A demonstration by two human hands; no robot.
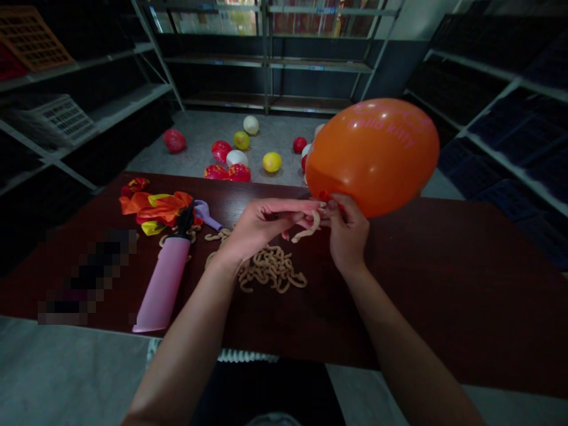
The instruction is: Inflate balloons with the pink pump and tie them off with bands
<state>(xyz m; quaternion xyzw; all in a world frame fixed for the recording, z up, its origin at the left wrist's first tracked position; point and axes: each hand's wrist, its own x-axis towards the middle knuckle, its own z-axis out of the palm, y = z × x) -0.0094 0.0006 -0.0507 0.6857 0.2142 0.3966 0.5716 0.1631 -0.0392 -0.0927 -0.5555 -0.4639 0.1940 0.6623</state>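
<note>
An inflated orange balloon with "hello kitty" printed on it fills the upper right of the view. My right hand pinches its knotless neck between the fingers. My left hand reaches across to that neck, its fingertips touching my right hand. A short curled tan cord hangs from between my two hands, seemingly held by my left fingers. Below them lies a heap of similar tan cords. A pink hand pump lies left of my left forearm, near flat uninflated balloons.
The hands work over a dark red wooden table. A pixelated patch hides something at its left. Several inflated balloons lie on the grey floor beyond the table, with dark metal shelves around them.
</note>
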